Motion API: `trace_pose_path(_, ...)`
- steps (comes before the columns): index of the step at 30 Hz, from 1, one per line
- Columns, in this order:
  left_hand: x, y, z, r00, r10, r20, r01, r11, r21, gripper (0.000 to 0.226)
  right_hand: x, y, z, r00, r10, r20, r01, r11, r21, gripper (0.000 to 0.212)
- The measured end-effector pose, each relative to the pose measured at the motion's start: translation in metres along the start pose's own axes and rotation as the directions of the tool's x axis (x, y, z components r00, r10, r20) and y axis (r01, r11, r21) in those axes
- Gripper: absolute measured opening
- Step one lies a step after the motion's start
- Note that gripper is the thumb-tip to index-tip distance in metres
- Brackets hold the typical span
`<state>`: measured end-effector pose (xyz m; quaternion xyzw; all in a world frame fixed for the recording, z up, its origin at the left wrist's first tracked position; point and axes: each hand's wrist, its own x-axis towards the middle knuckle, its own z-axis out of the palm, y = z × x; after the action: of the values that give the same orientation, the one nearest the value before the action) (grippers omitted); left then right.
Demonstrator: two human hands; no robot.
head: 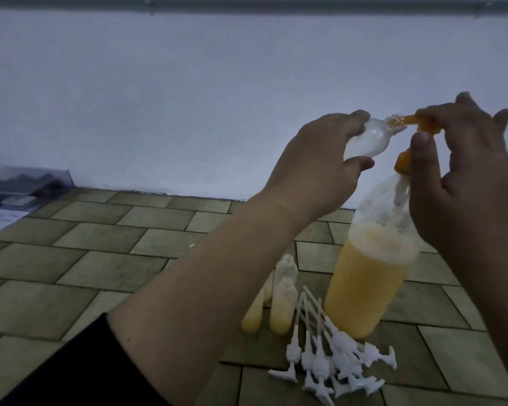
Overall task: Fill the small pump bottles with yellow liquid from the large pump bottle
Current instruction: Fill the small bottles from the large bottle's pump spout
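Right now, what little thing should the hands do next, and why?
Probably press the orange pump head down. Its spout already sits at the mouth of the small bottle, which the left hand holds tilted and which looks empty, and the right hand holds the pump head atop the large bottle.

There is one view only, from the person's head. It looks forward and down, close to both raised hands, over the tiled floor (106, 241) toward the white wall (188, 98).

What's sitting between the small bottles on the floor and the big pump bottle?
In the head view, white pump heads with dip tubes lie piled between small bottles and large pump bottle.
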<state>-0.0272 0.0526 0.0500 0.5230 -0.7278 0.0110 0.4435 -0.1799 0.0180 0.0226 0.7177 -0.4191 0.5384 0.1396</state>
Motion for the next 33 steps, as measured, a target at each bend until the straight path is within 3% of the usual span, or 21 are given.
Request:
trace_pose_path(6, -0.002, -0.001, 0.008, 1.0, 0.002, -0.006, -0.002, 0.999, 0.039, 0.053, -0.008, 0.001, 0.013, 0.993, 0.053, -0.106, -0.047, 0.997, 0.056, 0.04)
trace_pose_path(12, -0.004, -0.002, 0.003, 0.999, -0.025, 0.033, 0.024, 0.999, 0.037, 0.052, -0.007, -0.003, 0.007, 0.998, 0.04, -0.056, -0.036, 0.997, 0.068, 0.042)
trace_pose_path(17, -0.001, 0.003, -0.001, 1.0, 0.001, 0.006, -0.001, 0.999, 0.04, 0.051, -0.003, -0.006, 0.003, 0.994, 0.071, -0.083, -0.054, 0.979, 0.194, 0.04)
trace_pose_path(27, -0.005, 0.003, 0.0, 0.999, -0.01, 0.048, 0.008, 1.0, 0.029, 0.052, -0.013, -0.003, 0.007, 0.996, 0.046, -0.081, -0.033, 0.988, 0.154, 0.036)
trace_pose_path(33, -0.005, 0.008, 0.002, 1.0, 0.029, -0.008, -0.029, 0.998, 0.057, 0.053, -0.007, -0.005, 0.009, 0.993, 0.061, -0.1, -0.049, 0.992, 0.12, 0.036)
